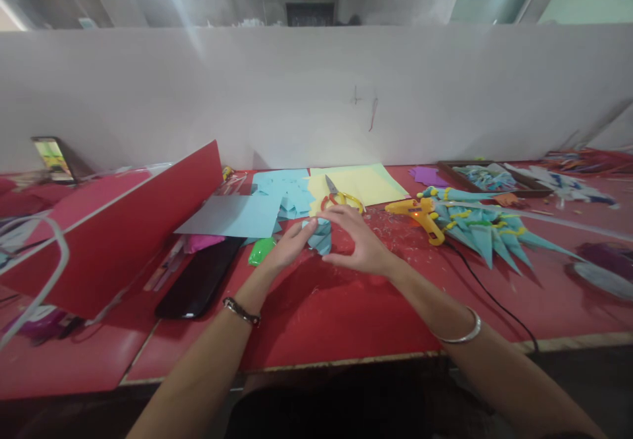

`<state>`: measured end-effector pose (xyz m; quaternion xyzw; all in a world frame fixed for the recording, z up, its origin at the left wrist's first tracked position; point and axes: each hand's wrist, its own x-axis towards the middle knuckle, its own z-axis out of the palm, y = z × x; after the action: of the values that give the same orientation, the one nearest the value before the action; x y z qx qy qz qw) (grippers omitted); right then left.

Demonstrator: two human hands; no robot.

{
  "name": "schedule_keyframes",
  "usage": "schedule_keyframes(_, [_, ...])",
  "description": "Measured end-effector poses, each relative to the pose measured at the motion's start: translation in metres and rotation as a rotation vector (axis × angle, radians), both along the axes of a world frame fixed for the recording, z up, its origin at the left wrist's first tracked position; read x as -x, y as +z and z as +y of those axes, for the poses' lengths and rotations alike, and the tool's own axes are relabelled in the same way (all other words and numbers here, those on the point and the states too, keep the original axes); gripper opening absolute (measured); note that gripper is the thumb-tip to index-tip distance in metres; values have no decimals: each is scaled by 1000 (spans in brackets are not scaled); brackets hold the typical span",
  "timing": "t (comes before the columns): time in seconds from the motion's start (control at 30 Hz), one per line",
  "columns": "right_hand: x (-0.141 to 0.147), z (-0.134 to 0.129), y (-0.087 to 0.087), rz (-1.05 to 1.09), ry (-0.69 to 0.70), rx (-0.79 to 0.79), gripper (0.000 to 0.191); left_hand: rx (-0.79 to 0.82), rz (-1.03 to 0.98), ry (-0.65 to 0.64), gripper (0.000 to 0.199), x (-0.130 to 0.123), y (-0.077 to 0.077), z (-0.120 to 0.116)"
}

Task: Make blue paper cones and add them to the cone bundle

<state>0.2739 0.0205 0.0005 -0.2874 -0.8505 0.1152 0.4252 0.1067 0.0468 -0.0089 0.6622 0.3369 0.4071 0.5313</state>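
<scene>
A small folded light-blue paper piece point(322, 238) is between my hands, above the red table. My left hand point(291, 244) holds it from the left, with the thumb against its upper edge; the other fingers are mostly hidden. My right hand point(363, 244) curves around its right side, thumb and fingers spread apart, and its fingertips come close to the paper. Just beyond the hands, scissors point(343, 196) with yellow and orange handles lie on pale yellow sheets point(383, 185). A bright green object point(262, 251) is beside my left hand.
A yellow glue gun point(420, 215) lies at right, its black cord running to the table's front edge. Beside it are blue paper cones point(487, 231) with yellow trim. At left are a black phone-like slab point(200, 281), blue sheets point(232, 215) and a leaning red board point(123, 228).
</scene>
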Motion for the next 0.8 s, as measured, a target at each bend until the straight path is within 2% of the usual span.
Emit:
schedule_keyframes(0.1, [1,2,-3,-39,10,-33,60,88,-41,11,44,0,-6,3])
schedule_keyframes(0.33, [4,2,-4,27,-13,-58,31,166,-90,70,35,-3,-3,2])
schedule_keyframes(0.5, [6,3,-7,65,-46,-43,20,234,-112,-20,32,-7,1,-4])
schedule_keyframes(0.6, [7,4,-9,100,-69,-12,20,179,-119,-28,30,-9,2,-4])
schedule_keyframes(0.8, [12,4,-13,187,-49,120,23,74,-83,67,12,-9,-1,3])
